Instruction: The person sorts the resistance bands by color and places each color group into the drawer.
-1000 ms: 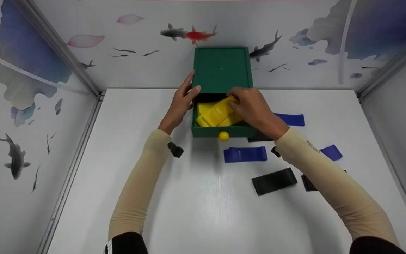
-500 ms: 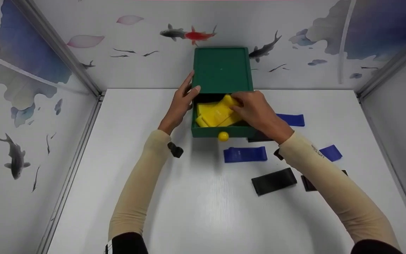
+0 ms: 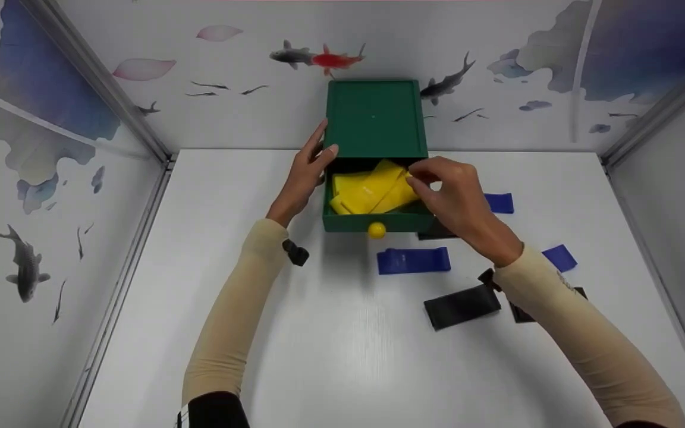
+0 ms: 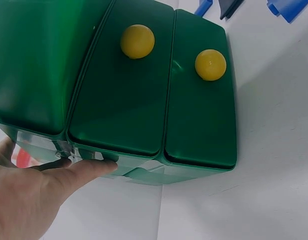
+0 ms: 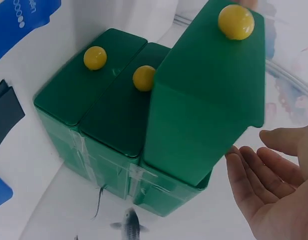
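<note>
Pale walls (image 3: 247,119) printed with fish surround the white table (image 3: 319,333) we look down on. At its far side, the right hand (image 3: 464,199) is at the right rim of a pulled-out green drawer (image 3: 345,223), thumb and fingers loosely bent; the right wrist view shows us a gap between their tips. Whether they touch the rim, we cannot tell. The left hand (image 3: 299,183) lies along the left side of the green chest (image 3: 375,119), fingers extended, thumb against it; some fingertips are hidden from us.

Inside the drawer we see yellow strips (image 3: 366,193), overlapping and crossed, too tangled for us to count. Below, the left wrist view shows us two closed drawers with yellow knobs (image 4: 210,65).

Nearer us on the table are a blue strip (image 3: 414,260) and a black strip (image 3: 462,306). The right sleeve (image 3: 580,333) partly covers another black piece (image 3: 524,314), and the right arm runs off our lower edge.
</note>
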`<action>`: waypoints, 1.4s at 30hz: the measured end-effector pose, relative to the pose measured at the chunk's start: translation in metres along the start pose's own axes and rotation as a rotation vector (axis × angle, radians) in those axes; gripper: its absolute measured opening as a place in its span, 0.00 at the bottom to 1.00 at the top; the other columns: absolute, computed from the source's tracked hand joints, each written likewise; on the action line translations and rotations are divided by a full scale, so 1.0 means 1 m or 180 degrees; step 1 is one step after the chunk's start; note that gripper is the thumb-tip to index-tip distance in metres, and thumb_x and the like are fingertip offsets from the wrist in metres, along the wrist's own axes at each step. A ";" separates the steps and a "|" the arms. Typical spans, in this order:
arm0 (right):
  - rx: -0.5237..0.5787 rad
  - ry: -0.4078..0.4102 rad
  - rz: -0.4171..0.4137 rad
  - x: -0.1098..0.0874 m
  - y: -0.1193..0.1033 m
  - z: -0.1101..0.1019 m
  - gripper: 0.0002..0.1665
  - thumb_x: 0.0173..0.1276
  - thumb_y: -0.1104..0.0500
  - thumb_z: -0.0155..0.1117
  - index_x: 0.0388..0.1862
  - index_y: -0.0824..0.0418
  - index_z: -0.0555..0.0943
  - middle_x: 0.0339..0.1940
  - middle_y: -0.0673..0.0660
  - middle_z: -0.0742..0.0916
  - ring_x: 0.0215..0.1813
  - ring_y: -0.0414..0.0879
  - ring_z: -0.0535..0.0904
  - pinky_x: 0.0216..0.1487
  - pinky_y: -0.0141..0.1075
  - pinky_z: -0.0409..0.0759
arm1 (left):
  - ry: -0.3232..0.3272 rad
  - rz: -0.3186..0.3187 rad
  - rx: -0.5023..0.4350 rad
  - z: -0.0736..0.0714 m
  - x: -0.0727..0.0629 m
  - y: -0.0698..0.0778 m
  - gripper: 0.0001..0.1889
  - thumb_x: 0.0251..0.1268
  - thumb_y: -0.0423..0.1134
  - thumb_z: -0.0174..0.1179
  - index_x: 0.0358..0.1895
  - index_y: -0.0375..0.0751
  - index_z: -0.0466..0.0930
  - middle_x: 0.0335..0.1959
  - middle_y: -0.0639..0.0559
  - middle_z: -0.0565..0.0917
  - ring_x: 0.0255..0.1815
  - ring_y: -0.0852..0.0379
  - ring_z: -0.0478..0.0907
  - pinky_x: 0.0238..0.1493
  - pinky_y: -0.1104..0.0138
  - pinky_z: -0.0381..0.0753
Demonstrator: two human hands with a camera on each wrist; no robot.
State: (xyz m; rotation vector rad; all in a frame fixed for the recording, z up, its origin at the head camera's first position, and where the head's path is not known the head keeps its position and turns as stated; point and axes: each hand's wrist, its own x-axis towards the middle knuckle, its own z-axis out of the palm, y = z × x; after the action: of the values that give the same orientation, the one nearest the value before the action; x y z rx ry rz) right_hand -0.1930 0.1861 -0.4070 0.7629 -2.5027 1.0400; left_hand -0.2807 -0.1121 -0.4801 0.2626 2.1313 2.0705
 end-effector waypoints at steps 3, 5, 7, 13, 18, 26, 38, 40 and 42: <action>-0.0017 0.0067 -0.0089 -0.010 -0.005 -0.004 0.08 0.77 0.65 0.74 0.51 0.67 0.91 0.47 0.63 0.94 0.46 0.53 0.91 0.54 0.25 0.85 | 0.0001 0.0009 -0.0019 0.000 0.001 0.000 0.36 0.86 0.58 0.56 0.90 0.76 0.53 0.93 0.51 0.56 0.90 0.45 0.61 0.83 0.30 0.65; -0.0021 0.0088 -0.0132 -0.016 -0.008 -0.006 0.08 0.77 0.65 0.74 0.51 0.66 0.91 0.47 0.63 0.95 0.45 0.52 0.91 0.52 0.23 0.83 | 0.0003 0.0005 -0.0032 0.000 0.001 0.000 0.37 0.86 0.58 0.56 0.90 0.76 0.53 0.93 0.50 0.57 0.89 0.45 0.63 0.83 0.30 0.66; -0.0025 0.0109 -0.0171 -0.023 -0.011 -0.006 0.07 0.76 0.65 0.75 0.50 0.65 0.92 0.46 0.62 0.95 0.45 0.52 0.91 0.50 0.23 0.82 | 0.0006 -0.0005 -0.0045 0.000 0.001 0.000 0.37 0.86 0.59 0.56 0.90 0.76 0.53 0.93 0.50 0.58 0.89 0.45 0.64 0.83 0.30 0.66; 0.0107 0.0138 -0.0217 -0.042 -0.020 -0.004 0.08 0.73 0.67 0.77 0.49 0.66 0.91 0.45 0.60 0.94 0.44 0.50 0.90 0.48 0.21 0.84 | 0.0010 -0.0047 -0.0041 0.000 0.001 0.001 0.37 0.86 0.60 0.56 0.90 0.77 0.53 0.93 0.52 0.57 0.89 0.45 0.63 0.83 0.30 0.65; 0.0261 0.0042 -0.0194 -0.054 -0.025 0.002 0.09 0.73 0.68 0.77 0.50 0.66 0.90 0.43 0.59 0.93 0.41 0.46 0.88 0.46 0.19 0.84 | 0.0030 -0.0093 -0.0022 -0.001 0.000 0.002 0.37 0.85 0.61 0.56 0.90 0.77 0.53 0.93 0.51 0.57 0.89 0.45 0.63 0.82 0.29 0.66; 0.0452 -0.0111 -0.0327 -0.068 -0.025 0.017 0.10 0.71 0.69 0.78 0.50 0.66 0.91 0.45 0.59 0.94 0.45 0.48 0.91 0.49 0.31 0.92 | 0.0026 -0.0054 -0.0013 0.000 0.000 0.002 0.37 0.85 0.61 0.57 0.90 0.78 0.53 0.93 0.53 0.55 0.91 0.45 0.60 0.82 0.29 0.67; 0.0563 -0.0326 0.0067 -0.084 -0.020 0.039 0.09 0.72 0.65 0.79 0.49 0.62 0.92 0.45 0.56 0.95 0.42 0.45 0.90 0.47 0.39 0.94 | 0.0005 -0.0004 -0.0025 0.001 0.001 -0.001 0.36 0.86 0.59 0.56 0.90 0.78 0.53 0.94 0.57 0.53 0.91 0.47 0.59 0.82 0.28 0.65; 0.0571 -0.0319 0.0108 -0.086 -0.017 0.042 0.09 0.72 0.65 0.79 0.49 0.63 0.92 0.44 0.55 0.95 0.41 0.44 0.90 0.47 0.39 0.94 | 0.0006 -0.0002 -0.0017 0.001 0.000 -0.001 0.36 0.86 0.59 0.56 0.90 0.78 0.53 0.94 0.58 0.52 0.92 0.47 0.58 0.82 0.28 0.64; 0.0600 -0.0305 0.0139 -0.087 -0.015 0.046 0.09 0.72 0.65 0.80 0.49 0.63 0.92 0.44 0.55 0.95 0.41 0.45 0.91 0.47 0.40 0.94 | 0.0007 0.0001 -0.0017 0.000 0.000 -0.001 0.36 0.86 0.59 0.56 0.90 0.78 0.53 0.94 0.59 0.52 0.92 0.48 0.57 0.82 0.28 0.64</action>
State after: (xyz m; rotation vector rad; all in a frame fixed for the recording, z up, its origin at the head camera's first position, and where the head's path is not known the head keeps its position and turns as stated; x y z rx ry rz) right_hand -0.1186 0.1743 -0.4715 0.8326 -2.5369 1.2982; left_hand -0.2805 -0.1118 -0.4811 0.2600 2.1268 2.0772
